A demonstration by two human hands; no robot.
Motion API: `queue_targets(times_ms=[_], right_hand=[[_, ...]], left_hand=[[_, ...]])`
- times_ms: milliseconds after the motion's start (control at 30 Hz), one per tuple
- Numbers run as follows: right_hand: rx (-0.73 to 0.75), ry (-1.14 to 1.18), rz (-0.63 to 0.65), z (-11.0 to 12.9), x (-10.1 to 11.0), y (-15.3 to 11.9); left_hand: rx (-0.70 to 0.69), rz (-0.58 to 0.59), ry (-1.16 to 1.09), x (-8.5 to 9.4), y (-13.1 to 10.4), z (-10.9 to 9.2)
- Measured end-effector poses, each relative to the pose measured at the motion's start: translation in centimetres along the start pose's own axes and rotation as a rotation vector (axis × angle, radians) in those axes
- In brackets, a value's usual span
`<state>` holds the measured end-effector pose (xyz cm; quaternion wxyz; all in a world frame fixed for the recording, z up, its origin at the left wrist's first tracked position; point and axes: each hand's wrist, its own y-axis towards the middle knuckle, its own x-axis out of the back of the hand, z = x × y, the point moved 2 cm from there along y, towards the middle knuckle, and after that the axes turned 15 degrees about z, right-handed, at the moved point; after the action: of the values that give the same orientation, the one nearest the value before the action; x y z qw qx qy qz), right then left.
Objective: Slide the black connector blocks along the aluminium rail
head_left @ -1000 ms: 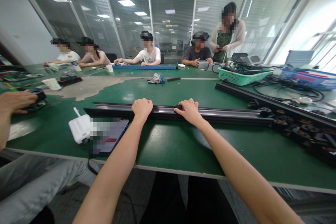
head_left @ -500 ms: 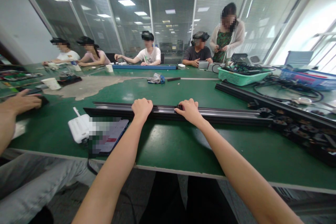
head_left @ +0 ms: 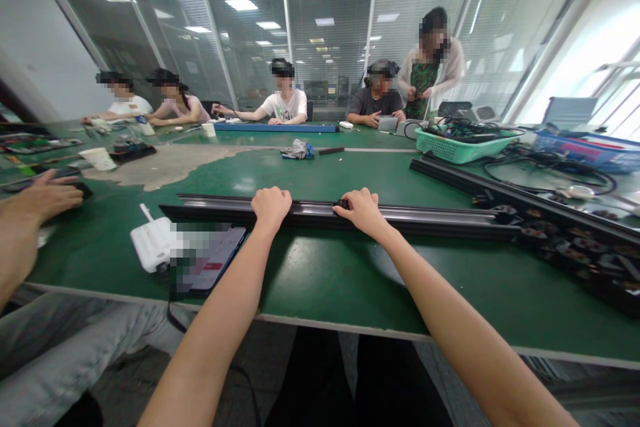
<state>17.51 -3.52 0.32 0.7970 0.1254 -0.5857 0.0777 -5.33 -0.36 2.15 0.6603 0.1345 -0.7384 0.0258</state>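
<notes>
A long black metal rail [head_left: 440,215] with a shiny channel along its top lies across the green table [head_left: 320,273] in front of me. My left hand [head_left: 271,205] is closed over the rail left of its middle, fingers wrapped over the far side. Farther right, my right hand [head_left: 361,205] pinches a small black piece [head_left: 342,203] at the top of the rail; most of that piece is hidden by the fingers. Left of my left forearm lie a phone [head_left: 220,260] and a white device with an antenna [head_left: 151,245].
A second black rail [head_left: 450,181] and a pile of black parts [head_left: 560,247] lie at right. Behind them stand a green basket [head_left: 460,147] of cables and a blue basket [head_left: 590,153]. A neighbour's hand [head_left: 55,197] reaches in at left. Several people sit or stand across the table.
My hands and the rail stay in place. The neighbour's hand at left has shifted slightly right, and the standing person across the table has turned a little.
</notes>
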Motion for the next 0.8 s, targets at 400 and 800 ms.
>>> queue_targets(times_ms=[400,800], right_hand=[[-0.011,-0.019,0.009,-0.16,0.14,0.03],[-0.012,-0.026,0.007,-0.18,0.27,-0.05]], left_hand=[[0.005,0.015,-0.003,-0.04,0.06,-0.06],[0.000,0.010,0.000,0.02,0.03,-0.06]])
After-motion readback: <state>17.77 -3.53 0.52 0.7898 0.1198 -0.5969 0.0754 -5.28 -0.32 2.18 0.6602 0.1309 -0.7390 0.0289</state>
